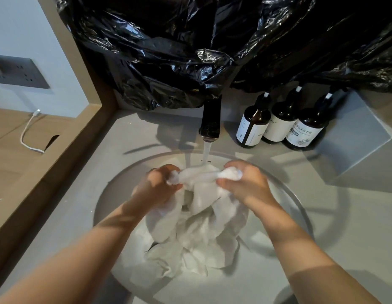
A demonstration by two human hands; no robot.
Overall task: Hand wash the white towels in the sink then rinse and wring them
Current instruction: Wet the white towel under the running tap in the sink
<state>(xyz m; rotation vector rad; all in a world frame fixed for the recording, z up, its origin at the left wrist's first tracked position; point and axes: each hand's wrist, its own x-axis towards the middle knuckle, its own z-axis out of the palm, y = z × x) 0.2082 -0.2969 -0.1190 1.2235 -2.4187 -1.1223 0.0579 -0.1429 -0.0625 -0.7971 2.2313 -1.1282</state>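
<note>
A grey countertop [65,216] meets a wooden side frame [65,163] at left, beyond which a pale wall [21,25] carries a dark grey socket panel [21,73] above a wooden ledge [6,132] with a white cable [22,138], while crumpled black plastic sheeting [190,51] hangs above three brown pump bottles [280,122].

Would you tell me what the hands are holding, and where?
Both hands, left and right, grip one white towel at its bunched upper part, under the tap's stream.

With forearms reaching forward, left hand [156,183] and right hand [247,186] curl fingers [231,165] around the towel [198,174].
</note>
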